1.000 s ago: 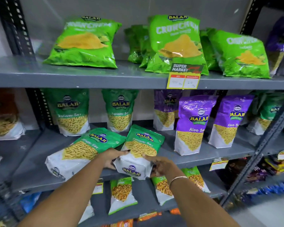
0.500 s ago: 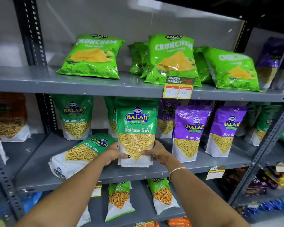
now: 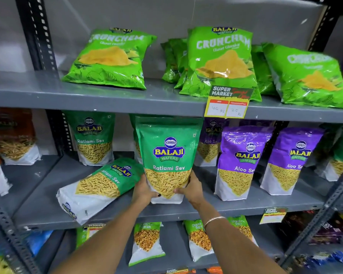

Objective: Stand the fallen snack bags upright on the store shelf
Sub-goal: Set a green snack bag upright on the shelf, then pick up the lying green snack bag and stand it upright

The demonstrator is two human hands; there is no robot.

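Observation:
A green Ratlami Sev bag [image 3: 168,155] stands upright near the front of the grey middle shelf [image 3: 216,209]. My left hand [image 3: 144,191] grips its lower left edge and my right hand [image 3: 191,189] its lower right edge. Just to its left, a second green Ratlami Sev bag [image 3: 99,187] lies flat on its back, its bottom toward the shelf's front edge. Behind them two more green Ratlami Sev bags [image 3: 93,139] stand upright at the back; the one behind the held bag is mostly hidden.
Purple Aloo Sev bags [image 3: 241,163] stand right of my hands. Green Crunchem bags [image 3: 222,62] lean on the top shelf [image 3: 107,99], with a price tag [image 3: 227,103] on its edge. Small Chana bags [image 3: 146,241] stand on the shelf below. A dark upright post [image 3: 38,34] is left.
The bag in my hands was lying flat a second ago; both hands raised it upright and set its base on the shelf. The view moved closer.

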